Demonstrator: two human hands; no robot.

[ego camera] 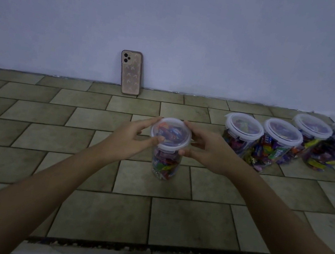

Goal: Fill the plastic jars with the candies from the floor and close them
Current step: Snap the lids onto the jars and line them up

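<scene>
A clear plastic jar (164,164) full of colourful wrapped candies stands upright on the tiled floor in the middle of the head view. A translucent round lid (171,133) sits on top of it. My left hand (136,135) holds the lid's left rim, thumb on the near edge and fingers round the far side. My right hand (205,146) holds the right rim the same way. Several more filled jars with lids on stand in a row at the right, the nearest (241,135) beside another (279,143).
A phone (131,72) in a patterned case leans upright against the pale wall. A few loose candies (256,162) lie by the lidded jars. A dark step edge (141,253) crosses the floor near me.
</scene>
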